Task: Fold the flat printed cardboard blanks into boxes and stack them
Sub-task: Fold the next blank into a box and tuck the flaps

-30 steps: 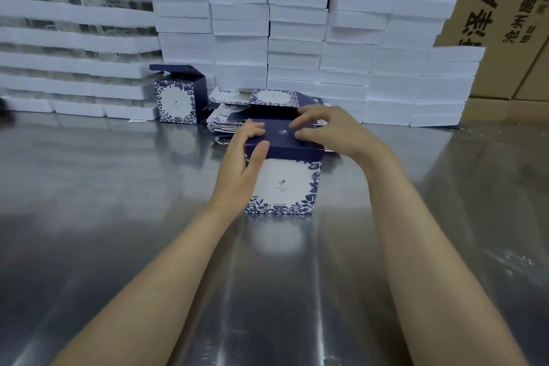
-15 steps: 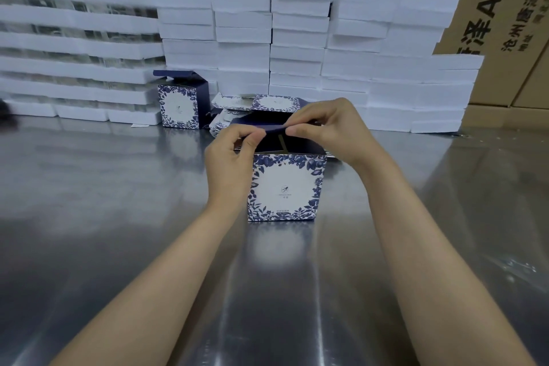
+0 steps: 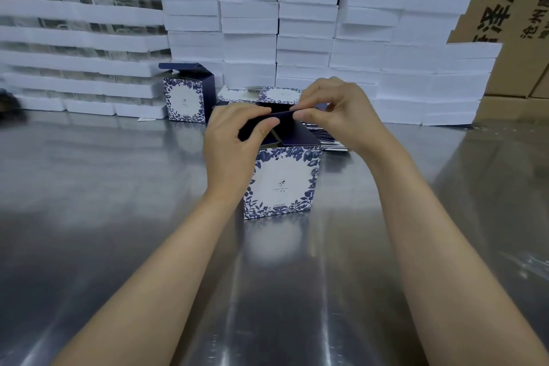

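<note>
Navy box lid [image 3: 297, 132] pinched: left hand [image 3: 231, 148], right hand [image 3: 341, 116].

Steel tbl [image 3: 89, 217], white foam slab stacks [image 3: 249, 47] at back, brown cartons [image 3: 525, 68] behind

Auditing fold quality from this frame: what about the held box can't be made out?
In the head view:
Inside of the box: mostly covered by the lid flap and both hands.
Its left side: behind the left hand.
Print under the front logo: too small to read.
The flat blanks: mostly behind the right hand.
</note>
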Tool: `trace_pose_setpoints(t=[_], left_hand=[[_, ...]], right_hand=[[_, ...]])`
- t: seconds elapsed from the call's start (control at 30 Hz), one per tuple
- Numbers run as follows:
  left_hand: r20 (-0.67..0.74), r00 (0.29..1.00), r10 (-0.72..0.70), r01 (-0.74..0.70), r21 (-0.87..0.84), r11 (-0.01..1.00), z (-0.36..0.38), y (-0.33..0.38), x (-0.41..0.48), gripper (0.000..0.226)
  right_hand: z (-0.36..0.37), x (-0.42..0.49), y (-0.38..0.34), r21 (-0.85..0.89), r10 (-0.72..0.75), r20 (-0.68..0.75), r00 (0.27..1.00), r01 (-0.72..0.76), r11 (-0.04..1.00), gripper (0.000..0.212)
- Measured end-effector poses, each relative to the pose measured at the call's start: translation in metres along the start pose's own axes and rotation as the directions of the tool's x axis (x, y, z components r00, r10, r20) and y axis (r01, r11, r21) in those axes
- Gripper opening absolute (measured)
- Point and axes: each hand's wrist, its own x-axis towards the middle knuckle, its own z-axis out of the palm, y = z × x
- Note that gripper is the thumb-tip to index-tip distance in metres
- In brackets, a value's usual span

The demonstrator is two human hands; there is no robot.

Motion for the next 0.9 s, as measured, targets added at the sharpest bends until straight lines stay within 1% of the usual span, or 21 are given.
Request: trace_pose_setpoints(t=[0.03, 0.07, 0.17, 0.23, 0.33, 0.4, 0.43, 0.47, 0.5, 0.53, 0.57, 0.63, 0.67, 0.7, 0.73, 0.8, 0.83, 0.9], left_hand=[[-0.003, 1.000, 0.027, -0.027, 0.035, 0.999, -0.001, -0.001, 0.001, 0.007], [-0.008, 0.999, 0.032, -0.031, 0.058, 0.998, -0.002, -0.001, 0.001, 0.007], [-0.021, 1.000, 0.020, -0.018, 0.097, 0.995, -0.001, 0.000, -0.001, 0.005], [-0.024, 0.999, 0.021, -0.019, 0.082, 0.996, 0.000, 0.001, -0.002, 0.005], [-0.005, 1.000, -0.013, 0.013, -0.061, 0.998, -0.002, 0.002, -0.001, 0.011], [0.027, 0.992, -0.124, 0.127, -0.205, 0.971, -0.002, 0.003, 0.000, 0.010], [0.045, 0.984, -0.171, 0.177, -0.260, 0.949, -0.002, 0.002, 0.000, 0.011], [0.060, 0.979, -0.193, 0.203, -0.282, 0.938, -0.002, 0.001, 0.000, 0.011], [0.068, 0.981, -0.184, 0.195, -0.258, 0.946, -0.001, -0.001, 0.000, 0.008], [0.086, 0.986, -0.146, 0.161, -0.207, 0.965, -0.001, -0.004, 0.000, 0.004], [0.128, 0.988, -0.090, 0.108, -0.139, 0.984, -0.001, -0.007, -0.002, 0.003], [0.253, 0.967, 0.028, -0.020, -0.037, 0.999, 0.001, -0.014, -0.006, 0.009], [0.298, 0.952, 0.062, -0.058, -0.021, 0.998, 0.004, -0.016, -0.008, 0.012], [0.322, 0.944, 0.067, -0.062, -0.026, 0.998, 0.005, -0.018, -0.009, 0.013], [0.328, 0.943, 0.053, -0.039, -0.051, 0.998, 0.006, -0.018, -0.010, 0.012], [0.313, 0.949, 0.021, 0.004, -0.078, 0.997, 0.005, -0.020, -0.010, 0.009], [0.284, 0.959, 0.003, 0.007, -0.035, 0.999, 0.005, -0.022, -0.010, 0.008], [0.214, 0.976, -0.045, 0.017, 0.133, 0.991, 0.003, -0.027, -0.011, 0.012]], right_hand=[[-0.001, 0.002, -0.001, -0.052, 0.001, 0.021, 1.000, 0.000, 0.999, 0.009], [-0.003, 0.002, -0.002, -0.056, 0.013, 0.038, 0.999, -0.011, 0.998, 0.009], [-0.006, 0.000, -0.002, 0.079, 0.084, 0.060, 0.995, -0.089, 0.993, 0.009], [-0.006, -0.002, -0.002, 0.125, 0.103, 0.068, 0.992, -0.111, 0.986, 0.009], [-0.009, 0.000, 0.000, 0.249, 0.135, 0.069, 0.988, -0.148, 0.957, 0.015], [-0.012, 0.001, 0.002, 0.331, 0.186, 0.085, 0.979, -0.204, 0.921, 0.025], [-0.014, 0.001, 0.003, 0.346, 0.211, 0.119, 0.970, -0.240, 0.907, 0.030], [-0.017, 0.000, 0.004, 0.339, 0.233, 0.164, 0.958, -0.277, 0.899, 0.034], [-0.019, -0.002, 0.005, 0.318, 0.251, 0.199, 0.948, -0.304, 0.898, 0.035], [-0.020, -0.003, 0.007, 0.292, 0.265, 0.202, 0.943, -0.316, 0.903, 0.033], [-0.021, -0.004, 0.009, 0.260, 0.280, 0.160, 0.947, -0.314, 0.913, 0.027], [-0.020, -0.004, 0.013, 0.163, 0.312, -0.021, 0.950, -0.304, 0.939, 0.015], [-0.019, -0.003, 0.016, 0.124, 0.323, -0.100, 0.941, -0.310, 0.943, 0.012], [-0.018, -0.004, 0.019, 0.104, 0.337, -0.131, 0.932, -0.325, 0.940, 0.011], [-0.016, -0.005, 0.022, 0.088, 0.357, -0.110, 0.927, -0.349, 0.933, 0.011], [-0.015, -0.008, 0.028, 0.014, 0.400, 0.021, 0.916, -0.401, 0.916, 0.011], [-0.013, -0.009, 0.030, -0.036, 0.409, 0.080, 0.909, -0.408, 0.912, 0.011], [-0.008, -0.008, 0.033, -0.128, 0.393, 0.113, 0.912, -0.379, 0.916, 0.013]])
